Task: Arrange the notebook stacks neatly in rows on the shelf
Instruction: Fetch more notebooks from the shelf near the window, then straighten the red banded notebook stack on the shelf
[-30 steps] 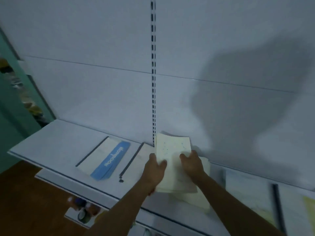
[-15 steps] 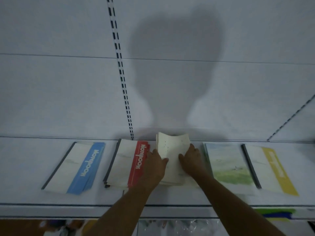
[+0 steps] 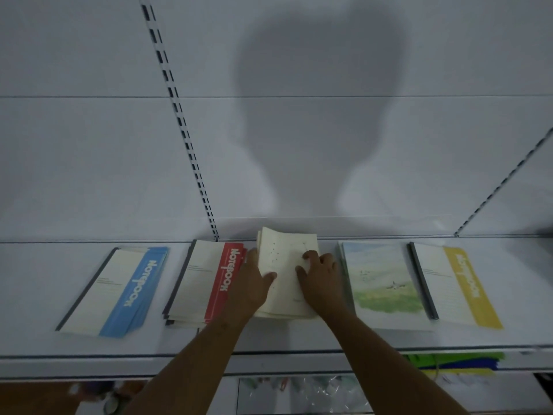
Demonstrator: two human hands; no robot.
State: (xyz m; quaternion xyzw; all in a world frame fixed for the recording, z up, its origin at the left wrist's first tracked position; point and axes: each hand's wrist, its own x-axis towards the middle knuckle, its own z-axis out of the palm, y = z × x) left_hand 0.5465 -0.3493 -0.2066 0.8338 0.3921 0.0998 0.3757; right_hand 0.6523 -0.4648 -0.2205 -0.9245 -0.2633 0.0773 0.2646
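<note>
**Both hands on the cream stack, mid-shelf**

I see a white shelf with five notebook stacks lying flat in one row, running from its left end toward its right end. My left hand and right hand both hold the cream notebook stack, which sits at the middle of the row. The left hand grips the stack's left edge, thumb curled over onto the top cover. The right hand lies on the right side of the cover with fingers bent and pressing down; I cannot tell whether its thumb wraps the edge. The stack's far end reaches close to the shelf's back edge and looks lifted slightly off the surface, while the near end rests low.

Just left of it lies the red-banded notebook stack, its covers fanned unevenly at the near corner; my left hand overlaps its right edge. Further toward the left end is the blue-banded notebook stack, angled a little off the row. Right of the cream stack lies the landscape-cover stack, and beside that, touching or nearly so, the yellow-banded notebook stack nearest the right end.

A slotted upright runs up the white back panel behind the red-banded stack.
</note>
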